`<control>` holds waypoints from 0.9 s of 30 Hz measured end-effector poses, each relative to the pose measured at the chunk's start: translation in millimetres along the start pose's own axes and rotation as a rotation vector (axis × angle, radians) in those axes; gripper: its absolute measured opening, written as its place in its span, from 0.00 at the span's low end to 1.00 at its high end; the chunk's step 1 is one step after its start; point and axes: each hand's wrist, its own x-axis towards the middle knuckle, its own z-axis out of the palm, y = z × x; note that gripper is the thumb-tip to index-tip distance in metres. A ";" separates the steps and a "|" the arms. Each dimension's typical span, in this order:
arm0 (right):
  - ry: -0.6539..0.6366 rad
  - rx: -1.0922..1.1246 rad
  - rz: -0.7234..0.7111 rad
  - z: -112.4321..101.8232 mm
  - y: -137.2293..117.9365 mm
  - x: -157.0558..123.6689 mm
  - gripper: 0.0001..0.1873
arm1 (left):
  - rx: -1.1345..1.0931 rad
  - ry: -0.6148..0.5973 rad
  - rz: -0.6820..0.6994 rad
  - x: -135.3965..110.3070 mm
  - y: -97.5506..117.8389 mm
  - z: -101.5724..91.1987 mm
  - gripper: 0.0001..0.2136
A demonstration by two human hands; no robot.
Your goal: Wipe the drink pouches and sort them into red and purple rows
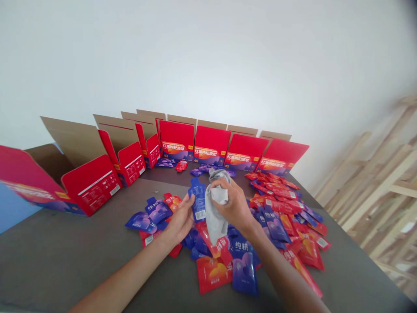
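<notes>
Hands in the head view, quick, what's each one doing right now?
Left hand: closed, holding a blue pouch.
Right hand: closed, holding a gray cloth.

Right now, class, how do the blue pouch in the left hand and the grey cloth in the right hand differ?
The blue pouch looks fairly flat, while the grey cloth is bunched and creased. The pouch shows a barcode; the cloth shows none. The left hand holds the pouch, the right hand the cloth. Both are held up side by side.
</notes>
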 end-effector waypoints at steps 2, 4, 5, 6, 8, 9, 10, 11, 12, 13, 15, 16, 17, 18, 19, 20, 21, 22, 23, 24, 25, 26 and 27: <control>-0.127 -0.076 -0.017 4.8 -0.6 -2.1 0.11 | 0.000 -0.001 0.003 -3.2 -3.7 2.4 0.07; -0.250 -0.172 -0.042 11.2 0.8 -4.1 0.12 | -0.001 -0.012 -0.001 -7.0 -8.8 5.0 0.07; -0.303 -0.220 -0.056 14.6 2.2 -5.2 0.12 | -0.003 -0.020 -0.003 -8.4 -10.8 5.9 0.06; -0.345 -0.262 -0.070 18.1 3.7 -6.3 0.13 | -0.008 -0.026 -0.001 -9.0 -11.8 6.5 0.06; -0.396 -0.320 -0.090 24.3 6.4 -8.7 0.12 | -0.022 -0.029 0.016 -7.3 -10.2 5.9 0.04; -0.412 -0.333 -0.099 26.9 7.1 -9.8 0.11 | -0.033 -0.023 0.031 -5.2 -7.5 4.8 0.04; -0.429 -0.334 -0.110 28.9 7.4 -10.8 0.11 | -0.044 -0.015 0.048 -2.7 -4.0 3.4 0.04; -0.448 -0.328 -0.123 30.4 7.2 -11.5 0.11 | -0.054 -0.006 0.065 -0.1 -0.3 1.9 0.04; -0.468 -0.319 -0.136 31.2 6.6 -11.9 0.11 | -0.063 0.001 0.077 2.0 3.2 0.7 0.04; -0.483 -0.314 -0.144 31.3 5.7 -11.8 0.11 | -0.067 0.005 0.084 3.2 5.8 -0.1 0.04; -0.473 -0.328 -0.123 29.3 3.8 -10.5 0.11 | -0.060 -0.005 0.073 2.1 7.0 0.4 0.03; -0.442 -0.347 -0.093 27.2 3.3 -9.3 0.11 | -0.049 -0.017 0.056 -0.4 5.6 1.7 0.03; -0.397 -0.367 -0.054 24.4 3.3 -7.7 0.11 | -0.036 -0.032 0.033 -3.8 3.0 3.5 0.04; -0.343 -0.386 -0.013 20.9 4.0 -5.8 0.12 | -0.020 -0.050 0.005 -7.9 -0.3 5.7 0.06; -0.282 -0.401 0.027 16.7 5.5 -3.8 0.12 | 0.002 -0.075 -0.027 -12.2 -4.0 8.0 0.09; -0.222 -0.408 0.061 11.8 7.7 -1.6 0.13 | 0.030 -0.103 -0.058 -16.4 -7.7 10.2 0.11; -0.160 -0.411 0.090 6.4 10.7 0.7 0.13 | 0.064 -0.129 -0.085 -20.1 -11.4 12.0 0.13; -0.099 -0.409 0.113 0.4 14.3 3.0 0.12 | 0.100 -0.148 -0.109 -23.0 -14.9 13.5 0.15; -0.038 -0.405 0.131 -6.2 18.3 5.3 0.11 | 0.136 -0.155 -0.130 -25.0 -18.4 14.4 0.15; 0.024 -0.399 0.145 -13.3 22.6 7.6 0.11 | 0.166 -0.148 -0.146 -26.1 -22.1 14.8 0.15; 0.082 -0.389 0.153 -20.8 27.1 9.7 0.10 | 0.187 -0.133 -0.161 -26.3 -26.2 14.7 0.15; 0.136 -0.379 0.157 -28.7 31.5 11.6 0.10 | 0.200 -0.118 -0.178 -25.6 -30.9 14.3 0.15; 0.187 -0.369 0.156 -36.8 35.6 13.3 0.10 | 0.209 -0.109 -0.194 -24.2 -36.4 13.8 0.14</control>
